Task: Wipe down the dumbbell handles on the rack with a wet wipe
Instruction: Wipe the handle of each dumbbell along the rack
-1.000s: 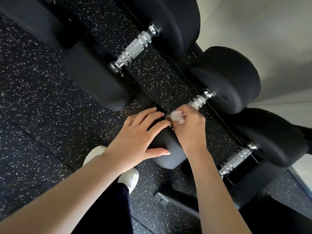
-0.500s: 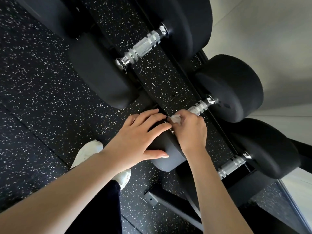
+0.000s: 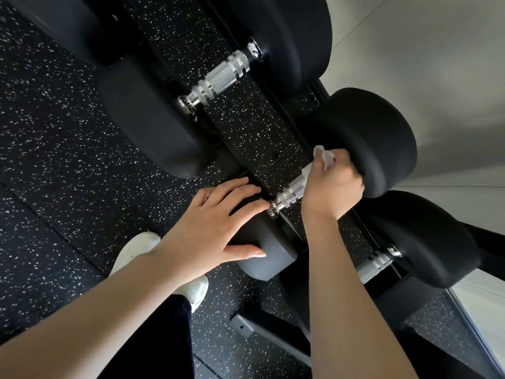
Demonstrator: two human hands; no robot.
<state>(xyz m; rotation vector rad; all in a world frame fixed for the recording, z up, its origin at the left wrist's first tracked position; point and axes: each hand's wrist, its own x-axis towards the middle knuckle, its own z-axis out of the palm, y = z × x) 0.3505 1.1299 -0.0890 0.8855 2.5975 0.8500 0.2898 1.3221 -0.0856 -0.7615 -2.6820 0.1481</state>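
Three black dumbbells lie across the rack (image 3: 276,335). The middle one has a knurled chrome handle (image 3: 289,193). My right hand (image 3: 332,184) grips the far part of that handle with a white wet wipe (image 3: 322,157) wrapped round it, close against the far weight head (image 3: 382,138). My left hand (image 3: 210,225) rests flat with straight fingers on the near weight head (image 3: 270,253) of the same dumbbell. The upper dumbbell's handle (image 3: 218,77) and the lower dumbbell's handle (image 3: 377,262) are bare.
Black speckled rubber floor (image 3: 54,160) lies under and left of the rack. My white shoe (image 3: 136,250) stands just below my left hand. A pale wall (image 3: 437,64) runs along the right behind the weight heads.
My right hand has slid with the wipe along the middle handle from the near end to the far end, baring the near knurled part. My left hand has stayed on the near head.
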